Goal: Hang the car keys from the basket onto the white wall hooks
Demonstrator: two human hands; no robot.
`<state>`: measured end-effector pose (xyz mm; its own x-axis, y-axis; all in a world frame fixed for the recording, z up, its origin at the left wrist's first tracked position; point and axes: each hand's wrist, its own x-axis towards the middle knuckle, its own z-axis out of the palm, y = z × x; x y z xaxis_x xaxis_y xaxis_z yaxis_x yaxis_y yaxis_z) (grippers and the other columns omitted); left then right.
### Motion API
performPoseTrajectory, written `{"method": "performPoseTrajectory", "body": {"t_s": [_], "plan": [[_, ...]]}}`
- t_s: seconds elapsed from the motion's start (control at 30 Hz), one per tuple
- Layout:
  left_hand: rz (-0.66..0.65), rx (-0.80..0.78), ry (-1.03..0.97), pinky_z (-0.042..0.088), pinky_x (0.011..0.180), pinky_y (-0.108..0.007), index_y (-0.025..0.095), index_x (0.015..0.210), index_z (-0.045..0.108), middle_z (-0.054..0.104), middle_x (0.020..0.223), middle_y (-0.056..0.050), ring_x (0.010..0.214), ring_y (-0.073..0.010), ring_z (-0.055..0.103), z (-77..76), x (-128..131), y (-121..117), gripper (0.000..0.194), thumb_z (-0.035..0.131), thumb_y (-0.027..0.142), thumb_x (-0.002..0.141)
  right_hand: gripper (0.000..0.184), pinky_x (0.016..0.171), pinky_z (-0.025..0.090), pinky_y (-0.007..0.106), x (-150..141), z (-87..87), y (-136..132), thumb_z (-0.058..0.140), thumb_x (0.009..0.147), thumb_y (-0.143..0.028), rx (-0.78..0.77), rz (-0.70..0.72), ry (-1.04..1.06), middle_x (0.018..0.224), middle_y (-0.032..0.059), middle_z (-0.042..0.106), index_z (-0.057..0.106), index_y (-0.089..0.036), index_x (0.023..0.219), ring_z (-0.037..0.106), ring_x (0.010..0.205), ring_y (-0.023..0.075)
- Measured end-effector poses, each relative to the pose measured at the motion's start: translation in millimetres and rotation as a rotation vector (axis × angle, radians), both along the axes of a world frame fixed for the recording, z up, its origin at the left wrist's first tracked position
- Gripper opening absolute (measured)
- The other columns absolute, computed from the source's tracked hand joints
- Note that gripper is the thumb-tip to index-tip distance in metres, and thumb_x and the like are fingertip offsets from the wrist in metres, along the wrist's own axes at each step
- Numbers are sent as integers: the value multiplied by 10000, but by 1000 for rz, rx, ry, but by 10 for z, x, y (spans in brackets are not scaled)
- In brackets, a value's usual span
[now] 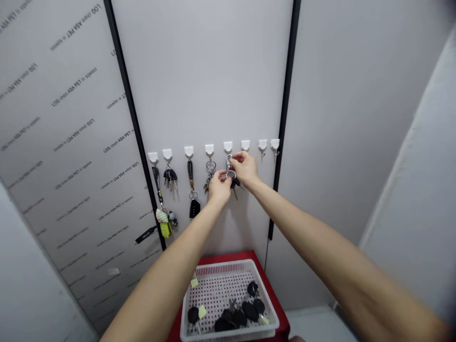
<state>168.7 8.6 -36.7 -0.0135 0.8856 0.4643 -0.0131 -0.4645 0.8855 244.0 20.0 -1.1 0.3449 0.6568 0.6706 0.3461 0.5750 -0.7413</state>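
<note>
A bunch of keys (235,182) with black heads hangs from a metal ring and silver clasp just below a white wall hook (228,147). My right hand (245,167) pinches the clasp at the top, close under that hook; whether the clasp is looped over the hook I cannot tell. Lower down, my left hand (220,186) is closed on the ring's left side. Just left of my left hand, another key bunch (211,166) hangs on its own hook and is partly covered by my fingers.
More white hooks (262,144) continue the row on the wall. To the left hang a black-headed key bunch (170,176), a car key (194,208) on a braided strap and a lanyard with a yellow-green charm (166,230). Below, a white basket (231,339) holding several keys stands on red cloth (261,275).
</note>
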Motion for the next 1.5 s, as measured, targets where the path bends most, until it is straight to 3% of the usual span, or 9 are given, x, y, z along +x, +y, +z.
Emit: {"method": "performPoseTrajectory", "body": {"t_s": [0.17, 0.27, 0.37, 0.53, 0.63, 0.77, 1.03, 1.3, 1.5], "plan": [[-8, -27, 45, 391, 664, -216, 111, 864, 459, 545, 810, -61, 691, -79, 501, -95, -75, -115, 271, 436, 48, 601, 106, 519, 400, 214, 57, -95, -4, 418, 614, -196, -45, -41, -39, 590, -18, 500, 468, -144, 692, 464, 487, 63], [-39, -40, 113, 388, 687, -230, 113, 868, 463, 534, 859, -68, 710, -84, 499, -340, -188, -246, 284, 444, 50, 592, 155, 585, 389, 231, 151, -311, -152, 426, 609, -193, -3, -144, -150, 687, 6, 533, 492, -146, 741, 474, 555, 77], [-158, -93, 259, 380, 712, -242, 118, 827, 484, 544, 832, -56, 727, -93, 496, -832, -328, -397, 254, 451, 58, 582, 180, 608, 376, 228, 236, -765, -412, 415, 617, -174, -110, -79, -390, 720, 17, 549, 518, -145, 762, 477, 598, 89], [-336, -292, 705, 385, 687, -252, 110, 835, 496, 554, 810, -67, 725, -121, 497, -1810, -517, -749, 263, 457, 102, 575, 223, 614, 366, 226, 303, -1753, -905, 438, 578, -104, -598, 389, -1065, 723, 47, 585, 563, -135, 760, 502, 660, 127], [-364, -275, 1010, 374, 683, -262, 130, 850, 510, 552, 825, -62, 753, -153, 488, -2104, -548, -908, 327, 513, 159, 525, 251, 708, 321, 311, 308, -2132, -1034, 475, 554, -101, -655, 320, -1438, 812, 91, 579, 569, -144, 782, 469, 823, 203], [-324, -180, 1239, 366, 647, -255, 168, 848, 522, 557, 813, -51, 748, -166, 486, -2142, -552, -964, 324, 483, 174, 526, 177, 742, 262, 365, 270, -2254, -1009, 423, 626, -127, -599, 279, -1659, 755, 94, 590, 576, -151, 713, 466, 821, 204], [-233, -316, 1309, 343, 567, -198, 151, 661, 566, 584, 665, -38, 631, -116, 498, -2148, -802, -731, 246, 359, 82, 547, 214, 607, 304, 234, 310, -2126, -916, 366, 646, -160, -706, 286, -1484, 756, 49, 601, 570, -176, 708, 515, 713, 143], [-381, -232, 1305, 301, 511, -208, 181, 741, 555, 548, 678, -22, 620, -141, 463, -2062, -752, -906, 283, 511, 145, 463, 190, 686, 278, 312, 271, -2256, -987, 422, 604, -158, -671, 280, -1475, 766, 55, 595, 564, -188, 727, 497, 767, 185], [-237, -521, 644, 274, 446, -185, 155, 714, 509, 420, 466, 52, 419, -59, 375, -2000, -802, -674, 222, 449, 73, 516, 189, 645, 327, 260, 179, -2196, -1016, 396, 632, -160, -619, 312, -1135, 719, 51, 585, 561, -154, 724, 496, 689, 140]]}}
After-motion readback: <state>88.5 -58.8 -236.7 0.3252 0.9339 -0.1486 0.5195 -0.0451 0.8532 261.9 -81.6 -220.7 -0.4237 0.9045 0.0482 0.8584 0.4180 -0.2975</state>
